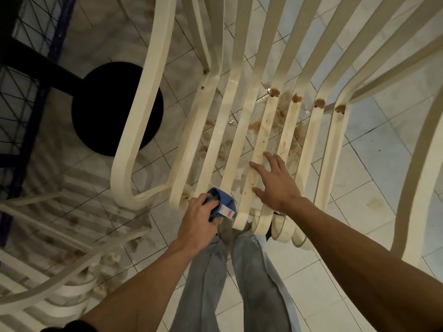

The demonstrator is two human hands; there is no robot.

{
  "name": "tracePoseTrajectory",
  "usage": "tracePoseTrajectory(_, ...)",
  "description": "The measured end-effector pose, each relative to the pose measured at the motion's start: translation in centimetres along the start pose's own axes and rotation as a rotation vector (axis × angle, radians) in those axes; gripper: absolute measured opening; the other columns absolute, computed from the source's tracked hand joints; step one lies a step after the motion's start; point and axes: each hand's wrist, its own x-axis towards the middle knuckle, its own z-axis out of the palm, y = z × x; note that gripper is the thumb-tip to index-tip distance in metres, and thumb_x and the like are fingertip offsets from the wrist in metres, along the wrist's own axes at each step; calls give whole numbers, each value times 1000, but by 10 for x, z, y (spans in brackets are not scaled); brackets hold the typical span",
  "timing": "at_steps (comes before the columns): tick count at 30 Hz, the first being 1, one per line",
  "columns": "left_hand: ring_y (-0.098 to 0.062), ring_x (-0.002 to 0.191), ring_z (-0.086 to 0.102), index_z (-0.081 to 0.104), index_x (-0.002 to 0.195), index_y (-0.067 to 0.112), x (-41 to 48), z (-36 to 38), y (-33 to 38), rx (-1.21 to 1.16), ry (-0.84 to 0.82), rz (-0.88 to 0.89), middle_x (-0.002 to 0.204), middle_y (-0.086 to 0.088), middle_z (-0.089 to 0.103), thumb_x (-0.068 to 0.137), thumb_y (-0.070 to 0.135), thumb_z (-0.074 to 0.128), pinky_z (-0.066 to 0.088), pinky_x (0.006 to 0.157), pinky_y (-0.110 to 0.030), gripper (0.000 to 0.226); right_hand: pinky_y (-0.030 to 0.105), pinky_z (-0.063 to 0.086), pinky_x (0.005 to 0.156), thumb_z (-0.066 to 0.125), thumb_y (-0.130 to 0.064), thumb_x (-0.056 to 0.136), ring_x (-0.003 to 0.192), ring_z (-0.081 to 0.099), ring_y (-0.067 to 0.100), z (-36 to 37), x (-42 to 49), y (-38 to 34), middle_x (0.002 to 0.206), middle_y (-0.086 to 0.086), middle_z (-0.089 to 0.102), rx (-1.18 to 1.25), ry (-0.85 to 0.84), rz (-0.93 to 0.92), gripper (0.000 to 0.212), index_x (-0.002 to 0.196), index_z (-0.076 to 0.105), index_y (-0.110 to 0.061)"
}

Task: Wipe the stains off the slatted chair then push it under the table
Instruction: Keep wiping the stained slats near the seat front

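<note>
Left grip (200,213) is curled round a bunched blue cloth (219,196) that carries a white label with a red mark. It holds the cloth at the front edge of the slatted chair (261,140), against the left seat slats.

Far left, a dark wire-mesh frame with blue bars (31,75) stands at the edge of the view. A black bar runs from that side to a black round disc (115,109) lying flat on the floor (374,168). At the lower left, a second cream slatted chair (72,220) shows brown spots on its slats. The floor is pale tile laid on the diagonal with dark grout lines, glossy enough to catch the light.

The slatted chair fills the middle and right of the view. It is seen from above, cream, with curved armrests on both sides. Brown streaks run along its middle seat slats, and 4 brown blobs (275,92) sit in a row where the seat bends up into the back. Through the gaps, brown smears and a wet patch (233,121) show on the tiles under the seat.

Right grip (275,183) is spread apart with straight fingers, lying on the stained middle slats near the front and holding nothing. 2 legs in grey trousers (254,271) stand just before the seat's front edge.
</note>
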Motion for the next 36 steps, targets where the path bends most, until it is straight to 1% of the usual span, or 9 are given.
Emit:
tracePoseTrajectory(3, -21, 110, 50, 67, 116, 12, -14, 6, -6, 32, -6, -9, 120, -1, 56, 78, 4, 72, 41, 88, -23, 39, 46, 11, 120, 62, -38, 93, 150, -7, 30, 2, -1, 3, 164, 6, -2, -9, 6, -15, 73, 153, 21, -33)
tracePoseTrajectory(9, -21, 110, 51, 66, 121, 14, -37, 11, -17, 84, -77, -42, 123, -1, 57, 81, 8, 72, 45, 88, -25, 41, 47, 10, 121, 56, -38, 96, 150, -8, 29, 3, -2, 4, 164, 6, -2, 22, 14, -17, 68, 154, 20, -33)
tracePoseTrajectory(14, -16, 105, 54, 69, 116, 19, -45, 14, -25, 44, -109, -77, 116, 5, 57, 80, 12, 75, 41, 84, -18, 38, 48, 9, 121, 53, -37, 98, 150, -9, 29, 5, -2, 6, 164, 6, -2, 27, 21, -24, 65, 154, 20, -33)
tracePoseTrajectory(18, -8, 95, 60, 71, 106, 18, -37, -1, -11, -149, -32, -110, 105, 10, 58, 74, 17, 82, 51, 80, -19, 34, 49, 16, 121, 52, -34, 98, 150, -1, 29, 1, -4, 7, 163, 7, 5, 74, 43, -42, 57, 151, 31, -29)
tracePoseTrajectory(23, 1, 89, 57, 64, 98, 20, 5, -27, 39, -328, 166, -55, 96, 4, 59, 79, 13, 77, 43, 73, -8, 24, 47, 30, 115, 49, -26, 99, 147, 17, 29, -22, -5, 16, 162, 6, 13, 188, 88, -55, 46, 145, 41, -27)
tracePoseTrajectory(27, -5, 86, 58, 64, 99, 19, 50, -36, 72, -386, 267, -49, 97, 5, 57, 84, 17, 73, 47, 72, -20, 18, 44, 35, 112, 50, -25, 98, 141, 30, 30, -46, -1, 33, 156, 7, 27, 203, 144, -10, 42, 140, 48, -24)
tracePoseTrajectory(31, -15, 89, 60, 64, 102, 18, 93, -38, 93, -402, 303, 11, 102, 2, 56, 85, 19, 70, 53, 74, -32, 18, 44, 33, 112, 51, -25, 98, 140, 32, 28, -67, 9, 49, 153, 7, 32, 236, 213, 67, 40, 138, 50, -23)
tracePoseTrajectory(34, -12, 92, 58, 66, 107, 14, 130, -43, 107, -356, 305, 66, 106, 0, 56, 86, 18, 70, 46, 74, -12, 22, 46, 34, 113, 52, -26, 96, 138, 33, 28, -81, 26, 61, 152, 8, 34, 242, 239, 92, 42, 138, 49, -23)
tracePoseTrajectory(36, -10, 91, 55, 66, 109, 14, 160, -48, 117, -298, 316, 89, 107, 1, 55, 85, 18, 71, 41, 74, -6, 24, 48, 35, 112, 53, -28, 95, 137, 33, 29, -90, 41, 66, 151, 8, 33, 229, 258, 114, 45, 139, 48, -24)
